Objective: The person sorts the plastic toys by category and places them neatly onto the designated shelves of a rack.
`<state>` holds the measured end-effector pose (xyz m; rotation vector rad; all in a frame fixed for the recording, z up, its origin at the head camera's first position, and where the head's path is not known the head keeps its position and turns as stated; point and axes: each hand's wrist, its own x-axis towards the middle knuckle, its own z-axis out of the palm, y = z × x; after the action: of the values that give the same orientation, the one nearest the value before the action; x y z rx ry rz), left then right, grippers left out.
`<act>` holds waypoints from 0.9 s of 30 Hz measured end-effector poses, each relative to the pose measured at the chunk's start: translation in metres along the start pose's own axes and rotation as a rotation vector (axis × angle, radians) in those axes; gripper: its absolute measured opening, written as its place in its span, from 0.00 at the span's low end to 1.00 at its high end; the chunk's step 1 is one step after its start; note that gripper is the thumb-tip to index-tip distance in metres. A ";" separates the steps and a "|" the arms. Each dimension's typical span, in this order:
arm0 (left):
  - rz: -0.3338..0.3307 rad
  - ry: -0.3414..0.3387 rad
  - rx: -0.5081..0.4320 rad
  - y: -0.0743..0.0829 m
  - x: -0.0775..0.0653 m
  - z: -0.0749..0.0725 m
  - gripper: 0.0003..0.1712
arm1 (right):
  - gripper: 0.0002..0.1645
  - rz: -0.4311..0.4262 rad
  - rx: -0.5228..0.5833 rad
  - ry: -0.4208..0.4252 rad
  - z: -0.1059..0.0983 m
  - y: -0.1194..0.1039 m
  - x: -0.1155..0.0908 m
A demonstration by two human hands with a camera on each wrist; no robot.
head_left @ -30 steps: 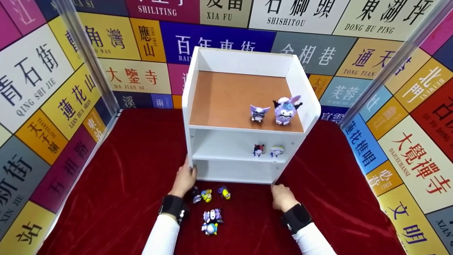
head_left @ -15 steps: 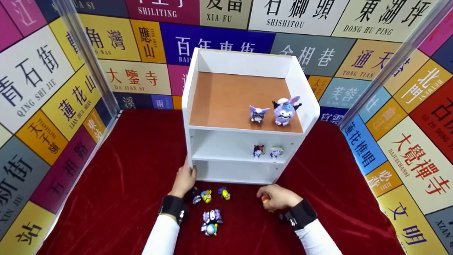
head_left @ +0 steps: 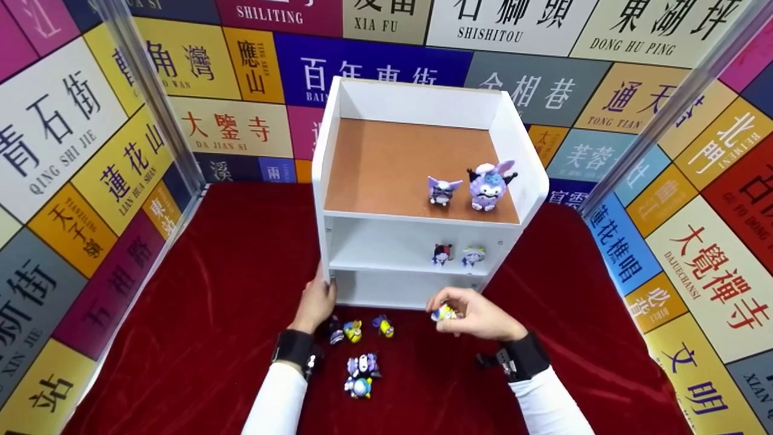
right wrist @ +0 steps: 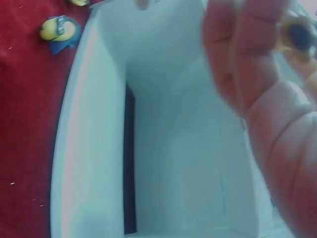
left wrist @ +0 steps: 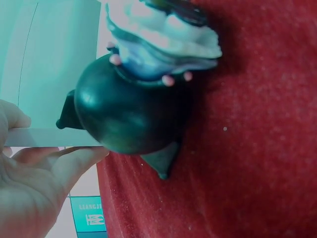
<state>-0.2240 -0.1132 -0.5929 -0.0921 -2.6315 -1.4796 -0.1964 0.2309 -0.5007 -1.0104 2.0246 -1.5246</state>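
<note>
A white shelf unit [head_left: 392,163] with a brown top board stands on red cloth. My left hand [head_left: 315,305] grips the lower part of its left side panel, thumb and fingers on either face of the edge in the left wrist view. Between thumb and fingers, my right hand [head_left: 483,317] pinches a small yellow, white and blue figurine [head_left: 445,313], raised before the bottom compartment. The right wrist view shows that compartment's bare white floor [right wrist: 178,148] beside the hand. Close to my left hand is a black round-bodied figurine [left wrist: 129,104].
On the cloth before the unit lie two yellow figurines [head_left: 383,327], a purple-black one [head_left: 362,364] and a blue-white one [head_left: 359,387]. Two purple figurines [head_left: 487,187] stand top right; two small ones [head_left: 442,254] occupy the middle shelf's right side. Printed sign walls [head_left: 229,130] surround everything.
My right hand has left the unit's lower right corner, taken hold of the small figurine and lifted it up and leftward. The left hand keeps its place on the side panel.
</note>
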 end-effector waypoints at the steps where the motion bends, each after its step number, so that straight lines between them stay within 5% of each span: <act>1: -0.003 0.000 0.001 0.000 0.000 0.000 0.37 | 0.12 -0.027 -0.009 0.025 0.000 -0.002 0.000; 9: -0.011 -0.008 -0.013 -0.001 0.001 0.000 0.37 | 0.16 -0.078 0.017 0.162 -0.001 -0.020 0.004; 17: 0.016 0.017 0.013 -0.002 0.000 0.001 0.36 | 0.14 -0.192 -0.095 0.276 -0.004 -0.024 0.007; 21: 0.046 0.042 0.040 -0.002 0.000 0.001 0.35 | 0.15 -0.222 -0.068 0.253 -0.006 -0.018 0.006; 27: 0.002 0.000 0.006 -0.001 0.000 0.000 0.36 | 0.13 -0.152 -0.106 0.225 -0.009 -0.006 0.000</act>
<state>-0.2242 -0.1132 -0.5938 -0.0935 -2.6349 -1.4710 -0.2008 0.2357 -0.4919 -1.0978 2.2474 -1.6912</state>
